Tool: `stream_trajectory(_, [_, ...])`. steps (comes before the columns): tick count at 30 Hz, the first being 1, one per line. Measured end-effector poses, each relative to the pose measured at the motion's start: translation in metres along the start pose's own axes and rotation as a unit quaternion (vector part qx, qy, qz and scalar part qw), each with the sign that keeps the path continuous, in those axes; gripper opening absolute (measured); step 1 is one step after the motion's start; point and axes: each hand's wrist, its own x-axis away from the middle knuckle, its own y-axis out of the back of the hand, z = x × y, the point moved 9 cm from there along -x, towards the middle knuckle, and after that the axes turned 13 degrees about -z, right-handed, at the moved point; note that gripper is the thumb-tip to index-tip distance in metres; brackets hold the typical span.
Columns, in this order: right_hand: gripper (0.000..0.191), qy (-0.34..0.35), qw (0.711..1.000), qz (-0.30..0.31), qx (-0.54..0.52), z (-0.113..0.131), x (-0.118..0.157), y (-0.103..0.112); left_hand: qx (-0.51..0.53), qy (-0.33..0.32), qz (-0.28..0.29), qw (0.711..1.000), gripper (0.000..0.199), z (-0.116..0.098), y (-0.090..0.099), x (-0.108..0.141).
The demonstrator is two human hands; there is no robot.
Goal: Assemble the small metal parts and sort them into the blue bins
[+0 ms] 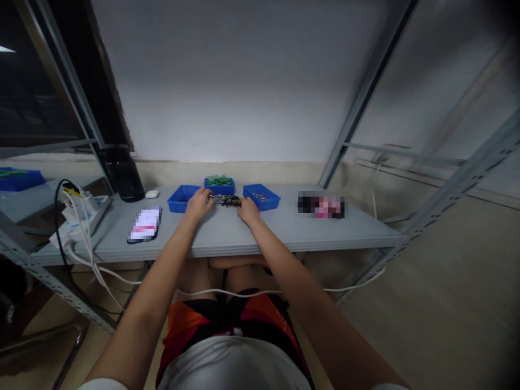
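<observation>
A loose pile of thin, dark and silvery metal pieces lies on the grey tabletop between my hands; the pieces are too small to name. At the pile's left end, my left hand has its fingers curled round some of the pieces. My right hand closes its fingertips on the right end. Just left of my left hand stands a blue bin whose visible inside is bare. Behind the pile, another blue bin holds green pieces. A third blue bin, beside my right hand, contains several slim silvery parts.
On the left are a phone, a small white case, a black bottle and a power strip with cables. A blurred-out object lies at right. Metal shelf posts flank the grey table.
</observation>
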Motion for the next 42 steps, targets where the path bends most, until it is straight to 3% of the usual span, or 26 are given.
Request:
stream_trajectory(6, [0.032,-0.016,0.998,0.043,0.05,0.001,0.001,0.001,0.007,-0.058,0.071,0.996,0.018,-0.018,-0.015,0.008])
stream_trajectory(10, [0.033,-0.014,0.994,0.086,0.067,0.002,0.0,-0.002,0.011,-0.06,0.109,0.992,0.022,-0.019,-0.026,0.012])
stream_trajectory(14, [0.033,-0.005,0.995,0.084,0.057,0.006,-0.001,0.0,0.025,-0.066,0.137,0.988,0.023,-0.017,-0.035,0.014])
stream_trajectory(36, [0.034,-0.028,0.998,0.041,0.037,0.003,0.0,0.01,0.066,-0.035,0.165,0.983,0.024,-0.015,-0.039,0.015])
stream_trajectory(42, [0.031,0.021,1.0,-0.011,0.001,0.023,-0.002,0.019,0.064,-0.043,0.146,0.986,0.024,-0.018,-0.037,0.014])
